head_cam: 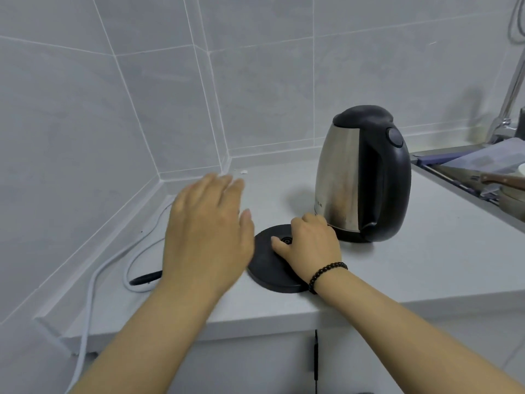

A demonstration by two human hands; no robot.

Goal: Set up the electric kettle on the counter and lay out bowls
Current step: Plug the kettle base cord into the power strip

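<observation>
A steel electric kettle (341,177) with a black lid and handle stands upright on the white counter (412,265), off its base. The round black kettle base (270,268) lies flat in front of it, near the counter's front edge. My right hand (308,243) grips the base, fingers curled over its far edge and thumb on top near the centre connector. My left hand (207,231) hovers flat with straight fingers to the left of the base, holding nothing. A white power cord (93,282) loops from the base across the counter and hangs off the front edge.
Tiled walls meet in a corner behind the counter. At the right sits a sink area with a wooden-handled knife (483,177), a chrome tap (508,109) and some dishes. A black cabinet handle (316,362) is below the counter.
</observation>
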